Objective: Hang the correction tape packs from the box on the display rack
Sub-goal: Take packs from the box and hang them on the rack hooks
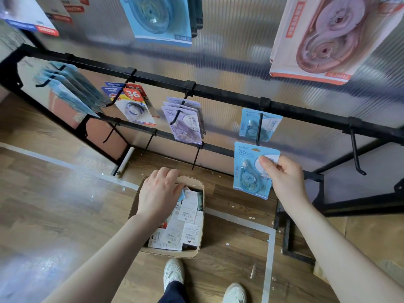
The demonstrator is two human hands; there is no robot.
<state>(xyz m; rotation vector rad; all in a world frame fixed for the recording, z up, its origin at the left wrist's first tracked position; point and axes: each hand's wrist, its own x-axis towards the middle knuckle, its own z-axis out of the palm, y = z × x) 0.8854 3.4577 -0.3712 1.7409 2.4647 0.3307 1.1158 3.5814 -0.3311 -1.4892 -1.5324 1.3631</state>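
Many correction tape packs lie jumbled in the cardboard box point(197, 253) on the floor, where the left hand point(159, 191) grips a blue one point(181, 194). Just beside the rack's point(218, 90) hook point(259, 127), which carries one blue pack point(270, 124), the right hand point(284, 178) pinches another blue pack point(247, 169). Three purple packs point(185, 125) hang further left. Two white shoes point(173, 273) stand below.

The box point(197, 253) is plain brown cardboard with rough cut edges, the rack point(227, 92) matt black metal, the floor point(50, 193) glossy wood-look boards, the packs point(251, 169) printed card under clear shiny plastic.
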